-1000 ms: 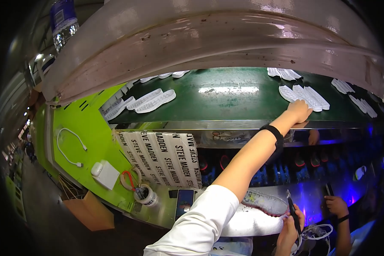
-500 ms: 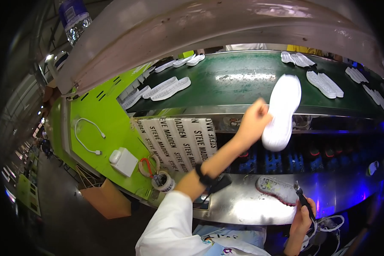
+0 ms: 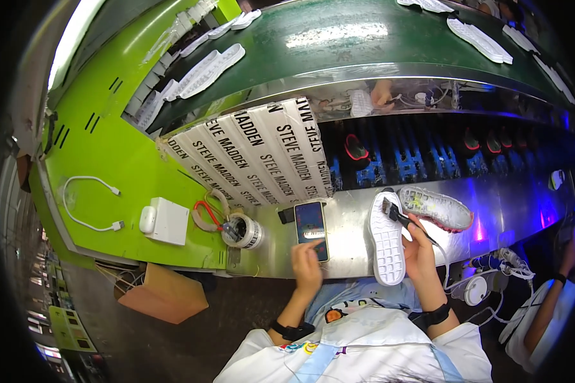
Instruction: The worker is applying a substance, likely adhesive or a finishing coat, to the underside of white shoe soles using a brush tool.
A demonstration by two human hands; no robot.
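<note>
My right hand (image 3: 420,255) is closed round a black-handled tool (image 3: 397,215). Its dark tip lies over the upper end of a white shoe sole (image 3: 388,249), which the same hand supports upright, its gridded side showing. Beside it, a greyish sole with a red edge (image 3: 436,209) rests on the metal ledge. My left hand (image 3: 307,268) holds nothing; most fingers are curled, and one finger reaches onto the lower screen of a phone (image 3: 311,230). What the palm side of that hand looks like is hidden.
A printed white box (image 3: 255,153) stands behind the phone. Left are a tape roll with tools (image 3: 243,231), a white case (image 3: 167,221) and a white cable (image 3: 89,220) on the green table. Beyond runs a green conveyor (image 3: 338,32) with white soles. Cables (image 3: 511,265) hang lower right.
The white sole has come down from above the conveyor edge to my right hand. My left hand has let go of it and moved to the phone. The view has tilted downward.
</note>
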